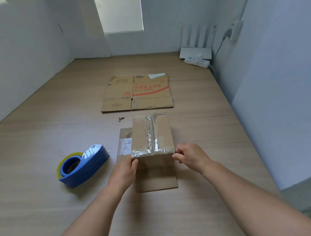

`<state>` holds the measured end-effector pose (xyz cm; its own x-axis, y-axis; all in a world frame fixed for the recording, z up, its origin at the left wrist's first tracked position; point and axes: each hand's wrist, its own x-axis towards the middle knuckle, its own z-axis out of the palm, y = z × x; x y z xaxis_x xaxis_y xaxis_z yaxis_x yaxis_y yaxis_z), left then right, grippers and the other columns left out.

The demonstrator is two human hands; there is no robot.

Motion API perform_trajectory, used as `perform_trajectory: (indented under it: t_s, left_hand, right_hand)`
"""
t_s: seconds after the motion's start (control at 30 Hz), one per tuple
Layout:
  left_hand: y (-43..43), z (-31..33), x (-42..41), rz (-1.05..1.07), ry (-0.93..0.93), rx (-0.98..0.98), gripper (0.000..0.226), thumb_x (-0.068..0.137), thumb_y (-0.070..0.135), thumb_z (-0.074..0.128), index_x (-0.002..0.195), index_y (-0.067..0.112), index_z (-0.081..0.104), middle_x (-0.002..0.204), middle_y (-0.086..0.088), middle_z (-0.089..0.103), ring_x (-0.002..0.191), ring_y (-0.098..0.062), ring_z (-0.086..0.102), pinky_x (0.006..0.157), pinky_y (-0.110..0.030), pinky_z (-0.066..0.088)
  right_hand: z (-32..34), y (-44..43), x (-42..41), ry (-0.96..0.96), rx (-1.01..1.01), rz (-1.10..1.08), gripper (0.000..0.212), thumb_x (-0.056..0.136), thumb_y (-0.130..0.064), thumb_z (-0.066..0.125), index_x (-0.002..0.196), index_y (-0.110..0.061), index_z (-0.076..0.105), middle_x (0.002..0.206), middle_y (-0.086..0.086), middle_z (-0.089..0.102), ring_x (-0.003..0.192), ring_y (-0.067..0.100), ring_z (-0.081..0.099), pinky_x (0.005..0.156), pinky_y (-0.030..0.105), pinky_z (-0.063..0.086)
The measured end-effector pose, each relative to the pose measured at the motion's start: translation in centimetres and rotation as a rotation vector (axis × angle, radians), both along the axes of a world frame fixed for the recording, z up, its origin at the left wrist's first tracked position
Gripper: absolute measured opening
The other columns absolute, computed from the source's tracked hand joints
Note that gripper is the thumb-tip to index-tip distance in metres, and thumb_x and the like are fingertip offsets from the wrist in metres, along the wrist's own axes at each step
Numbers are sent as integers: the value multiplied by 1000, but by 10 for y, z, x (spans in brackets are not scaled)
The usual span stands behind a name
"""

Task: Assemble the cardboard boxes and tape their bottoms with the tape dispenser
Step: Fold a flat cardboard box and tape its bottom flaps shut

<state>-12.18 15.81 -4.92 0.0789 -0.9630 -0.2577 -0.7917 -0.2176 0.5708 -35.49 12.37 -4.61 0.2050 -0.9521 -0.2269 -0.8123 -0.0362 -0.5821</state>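
Centre of the frame, the assembled cardboard box point(152, 134) stands bottom-up on the wood-grain surface point(44, 134). Clear tape point(152, 128) runs along its middle seam and wraps over the near edge. Both hands are on it, one at each near corner: the left hand point(125, 171) clamps the left corner with the thumb on the front face, and the right hand point(192, 156) pinches the right corner with curled fingers. The open flaps splay flat beneath, one to the left carrying a white label point(125, 146). Lower left, well apart from the hands, the blue tape dispenser point(82, 166) lies on its side. Just above centre, a flattened cardboard box point(137, 93) with red print lies flat, with a small brown scrap point(121, 119) between the two boxes. Upper right, a white router point(195, 52) and a power strip point(196, 60) sit by the wall.
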Motion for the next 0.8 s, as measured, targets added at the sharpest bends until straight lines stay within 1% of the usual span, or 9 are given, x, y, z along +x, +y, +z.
perform_trajectory:
  t_s: [0.1,0.23,0.3,0.37,0.5,0.57,0.63,0.73,0.8]
  left_hand:
    - [-1,-6,0,-6,97,32,40,102,33,32,137,18,45,143,-5,47,127,-28,44,102,-34,37]
    - [-3,-5,-19,157,-51,15,45,103,37,21,129,12,48,126,-16,58,114,-36,52,94,-40,43]
    - [-3,-2,-26,226,-61,27,44,103,37,21,127,12,48,124,-16,58,113,-36,53,90,-40,43]
    - [-6,-6,-21,224,-22,51,49,101,46,19,130,18,47,130,-11,56,115,-34,52,93,-40,43]
    - [-28,-3,0,294,230,58,68,91,66,20,143,26,37,141,-4,49,125,-30,49,105,-46,39]
    - [-42,6,-1,256,305,34,68,93,65,21,146,24,34,145,0,46,132,-26,42,110,-45,34]
    - [-52,16,-7,202,363,36,62,98,58,21,148,22,32,142,10,41,137,-22,36,113,-41,29]
    - [-68,24,-15,167,426,99,61,98,56,21,150,24,28,154,3,32,142,-19,28,117,-38,22]
    - [-76,33,-18,213,453,160,65,97,60,20,149,23,30,153,-2,33,141,-23,30,116,-40,24]
  right_hand:
    - [-6,5,4,116,-104,4,28,92,-35,58,72,-21,46,91,12,68,85,28,58,67,30,33]
    - [-12,9,11,175,-195,5,26,95,-34,52,87,-10,57,96,13,67,93,32,58,67,29,28]
    - [-11,9,10,157,-137,-5,28,94,-41,53,80,-16,51,92,9,65,89,29,58,67,28,30]
    - [-3,5,6,155,-58,-58,40,87,-59,52,70,-24,44,83,-1,62,80,21,55,67,28,35]
    - [4,-23,6,-76,32,-330,55,87,-70,31,72,-21,49,81,1,65,81,24,59,74,35,46]
    - [3,-39,14,-194,74,-357,69,82,-77,22,79,-17,58,84,4,66,86,26,61,80,36,47]
    - [-2,-53,24,-305,130,-352,86,80,-80,17,100,-12,66,101,7,68,100,27,60,92,38,45]
    - [3,-64,31,-321,183,-368,83,88,-73,17,122,-12,61,122,10,63,114,27,56,100,37,41]
    - [13,-67,29,-309,218,-407,99,75,-85,11,123,-15,61,123,11,63,113,28,57,100,40,44]
